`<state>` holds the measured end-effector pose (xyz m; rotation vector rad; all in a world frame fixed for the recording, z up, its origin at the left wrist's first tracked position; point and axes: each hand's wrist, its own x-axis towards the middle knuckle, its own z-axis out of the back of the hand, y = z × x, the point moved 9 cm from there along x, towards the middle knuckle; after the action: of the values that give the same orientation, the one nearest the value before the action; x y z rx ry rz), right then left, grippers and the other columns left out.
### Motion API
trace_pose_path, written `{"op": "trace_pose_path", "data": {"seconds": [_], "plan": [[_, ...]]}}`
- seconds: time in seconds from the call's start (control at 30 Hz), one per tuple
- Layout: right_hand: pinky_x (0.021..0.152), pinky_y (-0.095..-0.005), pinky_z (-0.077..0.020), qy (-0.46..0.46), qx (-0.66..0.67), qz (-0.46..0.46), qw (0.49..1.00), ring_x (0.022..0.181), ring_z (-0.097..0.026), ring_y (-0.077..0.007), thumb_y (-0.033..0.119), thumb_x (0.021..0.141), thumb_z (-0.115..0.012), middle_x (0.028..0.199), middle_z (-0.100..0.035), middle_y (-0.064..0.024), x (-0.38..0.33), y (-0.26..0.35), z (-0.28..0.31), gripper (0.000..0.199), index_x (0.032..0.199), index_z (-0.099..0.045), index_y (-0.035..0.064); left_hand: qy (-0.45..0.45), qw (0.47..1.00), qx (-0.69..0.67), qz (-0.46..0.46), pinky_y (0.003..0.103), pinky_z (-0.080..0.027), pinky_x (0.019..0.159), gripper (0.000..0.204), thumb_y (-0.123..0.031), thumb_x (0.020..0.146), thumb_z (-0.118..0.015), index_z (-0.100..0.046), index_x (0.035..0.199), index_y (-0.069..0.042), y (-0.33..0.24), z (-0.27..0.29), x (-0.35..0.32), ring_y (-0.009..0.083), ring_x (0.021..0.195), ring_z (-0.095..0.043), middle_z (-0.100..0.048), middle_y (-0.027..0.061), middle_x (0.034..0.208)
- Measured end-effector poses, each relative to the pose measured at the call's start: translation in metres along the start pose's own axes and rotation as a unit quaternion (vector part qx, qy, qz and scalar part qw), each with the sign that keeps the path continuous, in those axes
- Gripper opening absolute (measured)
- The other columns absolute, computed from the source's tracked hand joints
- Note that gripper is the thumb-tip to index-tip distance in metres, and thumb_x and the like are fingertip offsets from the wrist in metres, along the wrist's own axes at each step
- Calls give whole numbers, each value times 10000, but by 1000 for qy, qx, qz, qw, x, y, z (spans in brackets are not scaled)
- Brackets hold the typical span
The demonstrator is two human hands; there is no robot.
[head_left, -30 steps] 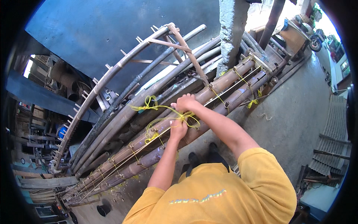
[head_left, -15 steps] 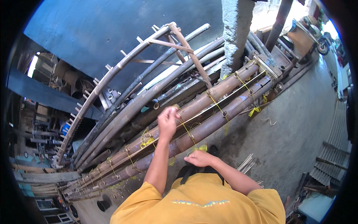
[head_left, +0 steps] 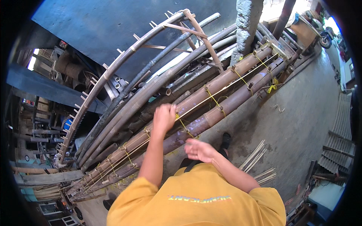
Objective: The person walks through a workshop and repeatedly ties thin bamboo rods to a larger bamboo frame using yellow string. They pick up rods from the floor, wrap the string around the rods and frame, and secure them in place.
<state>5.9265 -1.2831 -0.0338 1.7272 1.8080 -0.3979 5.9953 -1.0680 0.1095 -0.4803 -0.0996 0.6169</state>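
Observation:
Two long brown bamboo poles lie side by side across my front, lashed together with yellow cord at intervals. My left hand [head_left: 164,117] rests at the far pole [head_left: 222,80], its fingers closed on the yellow cord [head_left: 183,123] that crosses between the poles. Just on my side of the near pole [head_left: 234,101] is my right hand [head_left: 200,150]; its fingers are loosely apart, slightly blurred, with nothing visible in them. Small wooden pegs stick out of both poles along the lashings. A thin light strip [head_left: 201,103] runs lengthwise between them.
Behind the poles lies a stack of bamboo lengths [head_left: 151,92], with a curved pegged bamboo frame [head_left: 122,64] above it. A rough concrete post [head_left: 247,26] stands beyond. Thin split sticks [head_left: 253,156] lie on the concrete floor [head_left: 298,124] at my right.
My right hand has gone from a closed fist to loosely spread fingers. My left hand has come down onto the far pole. The whole view has shifted a little.

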Motion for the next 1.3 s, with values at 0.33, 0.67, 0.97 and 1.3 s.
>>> {"op": "trace_pose_path", "data": {"seconds": [0.33, 0.67, 0.97, 1.3], "plan": [[963, -471, -475, 203, -783, 393, 437, 1066, -624, -311, 245, 919, -601, 1093, -661, -171, 12, 56, -238, 266, 1154, -699, 167, -130, 990, -28, -43, 532, -443, 837, 250, -187, 897, -655, -668, 1110, -55, 42, -61, -72, 412, 961, -589, -686, 174, 982], [930, -420, -491, 221, -539, 226, 781, 1051, -621, -297, 266, 905, -530, 1010, -675, -153, 101, 187, -197, 241, 962, -709, 115, -261, 963, -66, 24, 482, -327, 945, 196, -253, 966, -582, -718, 1019, -122, 53, -59, -84, 288, 976, -514, -722, 50, 963], [740, -428, -511, 152, -829, 434, 318, 915, -656, -310, 306, 933, -591, 913, -668, -145, 91, 143, -211, 285, 867, -685, 45, -252, 966, -37, 52, 463, -312, 965, 184, -250, 976, -578, -696, 1052, -130, 51, -63, -84, 295, 986, -522, -704, 70, 967], [651, -514, -466, 198, -800, 215, 525, 700, -609, -454, 325, 992, -487, 724, -633, -228, 1, 27, -87, 420, 754, -635, 13, -172, 978, -82, 80, 505, -285, 992, 244, -324, 977, -555, -714, 1001, -141, 68, -67, -67, 280, 1047, -561, -688, 99, 987]]}}
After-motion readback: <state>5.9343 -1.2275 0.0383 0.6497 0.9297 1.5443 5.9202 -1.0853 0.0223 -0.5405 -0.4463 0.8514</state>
